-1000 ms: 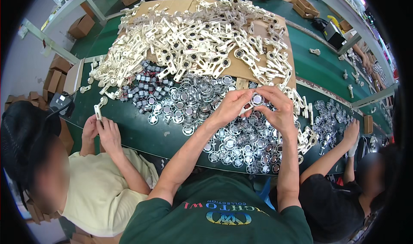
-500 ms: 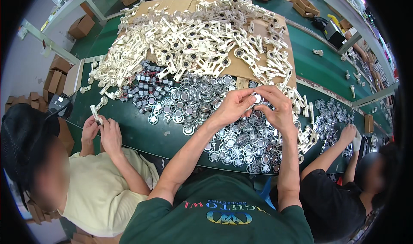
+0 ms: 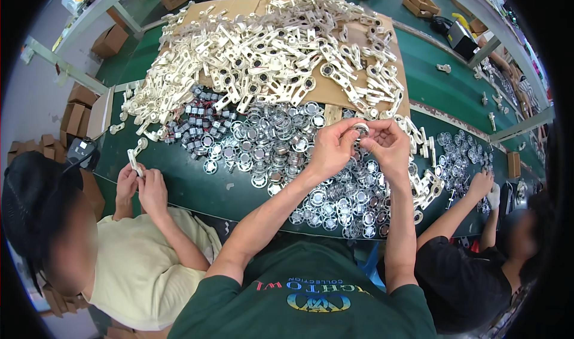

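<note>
My left hand and my right hand meet above a heap of round silver parts. Fingertips of both pinch one small round silver-rimmed part, which is tilted and partly hidden by the fingers. Below and around them lies the pile of flat silver-rimmed discs, some with pale centres. Small dark metal blocks with reddish bits lie left of the discs. Beyond spreads a large mound of cream plastic arm-shaped pieces, several with dark round inserts.
A co-worker at left holds a cream piece in both hands. At right another reaches toward a second disc pile. Cardboard underlies the mound on the green table. Metal frame posts stand at the sides.
Both my hands have shifted slightly, and the silver part has turned from face-on to a tilted, more edge-on pose. My right fingers have curled in closer around it.
</note>
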Motion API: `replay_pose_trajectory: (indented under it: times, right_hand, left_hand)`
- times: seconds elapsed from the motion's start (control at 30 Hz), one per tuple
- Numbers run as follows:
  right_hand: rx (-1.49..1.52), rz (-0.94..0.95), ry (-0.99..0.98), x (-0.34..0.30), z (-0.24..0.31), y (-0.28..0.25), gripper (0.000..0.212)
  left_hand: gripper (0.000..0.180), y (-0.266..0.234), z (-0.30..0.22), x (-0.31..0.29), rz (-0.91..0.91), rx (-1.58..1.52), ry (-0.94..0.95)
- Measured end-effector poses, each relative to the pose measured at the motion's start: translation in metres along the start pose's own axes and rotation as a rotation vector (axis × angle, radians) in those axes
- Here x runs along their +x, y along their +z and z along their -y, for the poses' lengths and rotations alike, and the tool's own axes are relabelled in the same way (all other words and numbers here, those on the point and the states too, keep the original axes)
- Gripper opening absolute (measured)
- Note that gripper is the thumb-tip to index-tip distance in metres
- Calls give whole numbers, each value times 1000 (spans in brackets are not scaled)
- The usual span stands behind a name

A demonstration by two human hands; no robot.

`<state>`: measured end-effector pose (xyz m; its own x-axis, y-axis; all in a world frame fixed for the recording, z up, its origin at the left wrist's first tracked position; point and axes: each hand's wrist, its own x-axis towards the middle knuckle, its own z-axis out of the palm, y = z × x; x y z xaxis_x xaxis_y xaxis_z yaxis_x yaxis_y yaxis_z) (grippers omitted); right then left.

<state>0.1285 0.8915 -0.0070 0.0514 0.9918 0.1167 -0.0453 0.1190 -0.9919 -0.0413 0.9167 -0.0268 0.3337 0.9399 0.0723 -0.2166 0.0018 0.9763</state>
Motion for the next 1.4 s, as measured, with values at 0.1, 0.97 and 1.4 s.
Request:
replay_pose_trajectory:
  times: [0.1, 0.97, 1.4]
  right_hand:
    - [-17, -12, 9, 10, -2, -16, 34]
    - [-995, 223, -74, -31, 2, -5, 33]
    - [-1034, 371, -160, -24, 0, 12, 25]
  left_hand:
    - [31, 2, -15, 12, 81, 97, -53]
    - [33, -7, 10, 106, -11, 1490, 503]
    - [18, -62, 7, 102, -194, 421, 249]
